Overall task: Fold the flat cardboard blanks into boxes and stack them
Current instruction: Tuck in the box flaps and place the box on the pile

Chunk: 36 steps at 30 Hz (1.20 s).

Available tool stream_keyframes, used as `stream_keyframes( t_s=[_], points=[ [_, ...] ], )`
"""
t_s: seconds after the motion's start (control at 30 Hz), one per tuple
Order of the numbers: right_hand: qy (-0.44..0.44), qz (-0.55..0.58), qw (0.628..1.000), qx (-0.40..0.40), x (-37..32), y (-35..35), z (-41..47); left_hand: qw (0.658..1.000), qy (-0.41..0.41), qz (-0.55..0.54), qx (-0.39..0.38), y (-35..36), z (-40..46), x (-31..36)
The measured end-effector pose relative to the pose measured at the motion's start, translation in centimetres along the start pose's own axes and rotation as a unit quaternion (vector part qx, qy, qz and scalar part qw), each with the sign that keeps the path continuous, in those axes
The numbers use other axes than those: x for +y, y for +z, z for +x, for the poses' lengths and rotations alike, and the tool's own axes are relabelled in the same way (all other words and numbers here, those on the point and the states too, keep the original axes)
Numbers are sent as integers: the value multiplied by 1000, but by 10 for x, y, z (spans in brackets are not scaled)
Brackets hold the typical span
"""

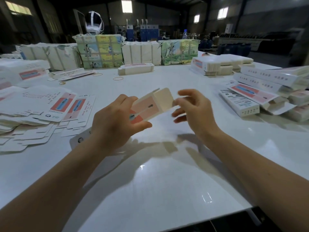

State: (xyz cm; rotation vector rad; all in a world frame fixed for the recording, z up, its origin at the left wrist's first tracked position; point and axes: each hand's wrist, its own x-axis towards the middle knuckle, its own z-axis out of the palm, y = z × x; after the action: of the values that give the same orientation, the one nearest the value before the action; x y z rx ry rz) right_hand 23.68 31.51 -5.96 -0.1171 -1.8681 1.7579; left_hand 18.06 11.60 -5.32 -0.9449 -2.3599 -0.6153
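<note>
Above the middle of the white table [158, 181] I hold a partly folded pink-and-white cardboard box [147, 108]. My left hand [115, 124] grips its near end, thumb underneath and fingers over the top. My right hand [195, 113] is at the far end, fingers curled at the cream end flap, which stands raised. A heap of flat printed blanks [41, 111] lies on the left of the table. Folded boxes [267, 91] are stacked at the right.
Wrapped bundles of cardboard [100, 51] line the table's far edge, with a water bottle [184, 33] behind them. Rubber bands [118, 78] lie on the far middle. A banded stack of blanks [222, 64] sits at the far right.
</note>
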Motion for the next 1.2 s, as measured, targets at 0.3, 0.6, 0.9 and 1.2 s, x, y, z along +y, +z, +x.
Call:
stream_keyframes(
  t_s=[0.3,0.6,0.9,1.2],
  points=[
    [-166,-156,974,1,6,25,-20,997,-48,-56,8,1,4,-5],
    [-261,-307,915,5,0,22,-25,992,-25,-109,-55,1,2,0],
    [-218,-171,960,-38,-6,28,-32,990,-43,-121,-59,4,3,2],
    [-122,-118,985,-38,0,32,-27,996,-60,-59,-25,9,3,14]
  ],
)
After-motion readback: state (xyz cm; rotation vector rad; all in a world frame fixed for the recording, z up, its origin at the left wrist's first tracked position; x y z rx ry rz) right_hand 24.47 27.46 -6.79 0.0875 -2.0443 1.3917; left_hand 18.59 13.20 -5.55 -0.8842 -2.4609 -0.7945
